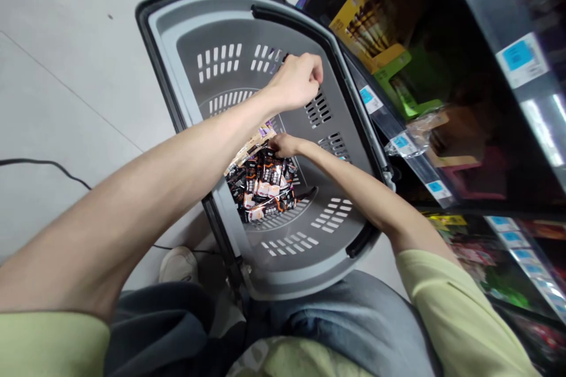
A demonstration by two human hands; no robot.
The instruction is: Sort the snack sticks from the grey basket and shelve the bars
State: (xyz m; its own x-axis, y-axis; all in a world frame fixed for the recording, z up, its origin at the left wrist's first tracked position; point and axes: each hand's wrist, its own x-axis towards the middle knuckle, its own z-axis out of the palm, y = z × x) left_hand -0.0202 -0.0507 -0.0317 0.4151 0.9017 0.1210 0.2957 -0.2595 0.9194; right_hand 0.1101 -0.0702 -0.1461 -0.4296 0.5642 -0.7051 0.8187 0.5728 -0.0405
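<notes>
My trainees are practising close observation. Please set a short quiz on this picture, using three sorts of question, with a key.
1. True or false: the grey basket is slotted.
2. Multiple choice: what lies closest to the right hand?
A) the white shoe
B) the dark packets
C) the shelf labels
3. Short answer: which of the person's hands is raised higher above the packets?

Key:
1. True.
2. B.
3. The left hand; the right is down inside the basket.
</notes>
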